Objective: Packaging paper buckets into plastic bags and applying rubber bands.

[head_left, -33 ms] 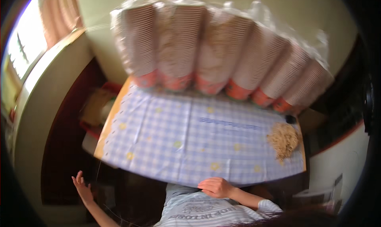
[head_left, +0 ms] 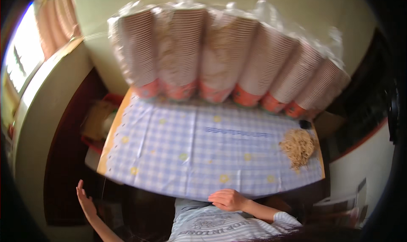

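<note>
My left hand is raised in the air beyond the table's left front corner, fingers stretched out and nothing in them. At the middle of the table's front edge lies my right hand, its fingers loosely extended side by side and pointing left; I see nothing held in it. Before me the table is covered by a blue-and-white checked tablecloth with small yellow flowers. A loose heap of thin tan strands lies on its right side. Along the back edge stand several tall stacks of paper cups, white-walled with red-orange patterned parts below, wrapped in clear plastic.
A small black object sits near the strands, by the last cup stack. Left of the table is a red container with things in it. A curved low wall and a curtained window are farther left.
My view has shifted a little, so the table and cups appear slightly farther left. My left hand has turned slightly, its fingers closer together. The right hand stays at the table edge.
</note>
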